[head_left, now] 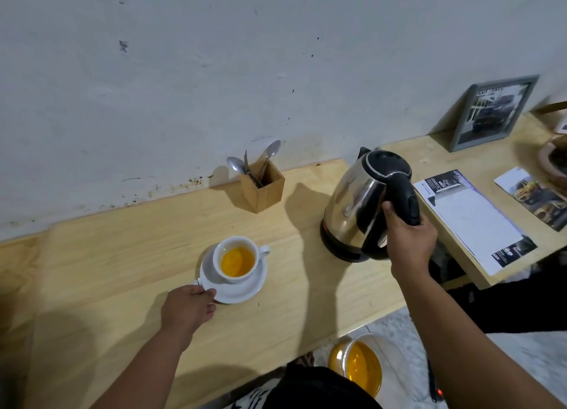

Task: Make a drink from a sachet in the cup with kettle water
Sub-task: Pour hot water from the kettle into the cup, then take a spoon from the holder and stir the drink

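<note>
Two bare forearms, no sleeves, left grip (187, 309), right grip (409, 243), dark clothing at the torso

text: none legible | framed picture (494, 112): heading blurred | leaflets (472, 218): print too small to read

Standing on the table (122, 255) are one cup (235, 259), one saucer (245, 289), one kettle (359, 206) and one wooden holder (264, 191) — three utensils (271, 149) are sticking out. Two hands — left hand (187, 309), right hand (409, 240).
</note>
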